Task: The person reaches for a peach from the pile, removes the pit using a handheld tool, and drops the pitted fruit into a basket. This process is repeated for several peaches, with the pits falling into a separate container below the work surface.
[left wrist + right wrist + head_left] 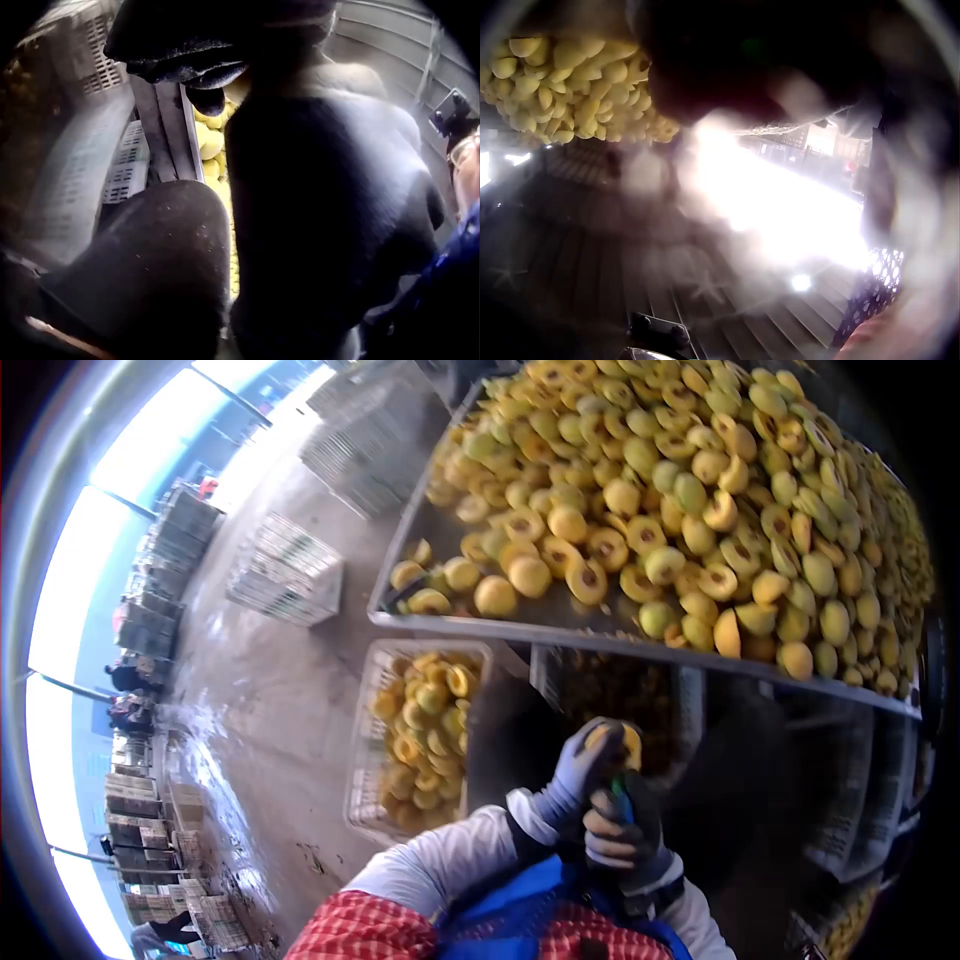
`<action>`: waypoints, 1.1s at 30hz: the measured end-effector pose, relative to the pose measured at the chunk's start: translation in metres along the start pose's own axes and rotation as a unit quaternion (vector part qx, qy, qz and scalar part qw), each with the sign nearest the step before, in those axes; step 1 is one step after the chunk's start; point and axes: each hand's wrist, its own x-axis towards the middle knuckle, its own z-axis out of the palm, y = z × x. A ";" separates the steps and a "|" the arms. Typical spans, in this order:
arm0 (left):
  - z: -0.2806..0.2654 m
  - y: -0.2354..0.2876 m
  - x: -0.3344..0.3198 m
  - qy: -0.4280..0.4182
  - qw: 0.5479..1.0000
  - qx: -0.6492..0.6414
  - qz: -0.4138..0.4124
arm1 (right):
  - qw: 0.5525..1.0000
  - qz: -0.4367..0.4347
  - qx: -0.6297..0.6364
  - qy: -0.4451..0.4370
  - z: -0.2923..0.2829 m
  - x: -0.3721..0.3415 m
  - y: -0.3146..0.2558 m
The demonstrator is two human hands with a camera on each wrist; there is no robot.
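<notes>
In the head view my gloved left hand (580, 765) holds a yellow peach half (632, 745), its fingers curled round the fruit. My right hand (625, 835), in a grey and pale glove, is just below it and grips a tool with a green and blue handle (622, 800). The tool's working end is hidden by the hands and fruit. Both hands are over a crate (690, 705) with dark contents, in front of the metal tray (540, 628) heaped with halved peaches (640, 535). Dark gloves fill much of both wrist views.
A white crate of peach halves (425, 730) stands left of the hands. Another pale crate (288, 570) sits on the wet floor (270, 710), with stacked crates (165, 580) along the far left. More crates (850, 790) are under the tray at right.
</notes>
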 end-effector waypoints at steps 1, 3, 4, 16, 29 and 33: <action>0.004 0.001 -0.003 0.007 1.000 -0.014 0.023 | 1.000 0.005 0.005 -0.010 -0.010 -0.001 -0.001; 0.010 -0.002 -0.006 0.088 0.990 -0.090 -0.069 | 1.000 0.006 0.014 0.015 -0.006 -0.001 -0.001; 0.008 -0.004 -0.004 0.077 0.991 -0.095 -0.061 | 1.000 0.006 0.006 0.014 -0.006 -0.001 -0.003; -0.011 0.014 -0.009 0.171 0.949 -0.251 -0.079 | 0.979 -0.110 -0.162 0.048 -0.026 -0.013 -0.028; -0.095 0.146 0.049 0.269 0.615 0.703 0.234 | 0.932 -0.141 -0.192 0.273 -0.024 0.006 -0.039; -0.109 0.168 0.159 0.180 0.437 0.880 -0.047 | 0.887 -0.169 -0.235 0.361 -0.013 0.010 -0.046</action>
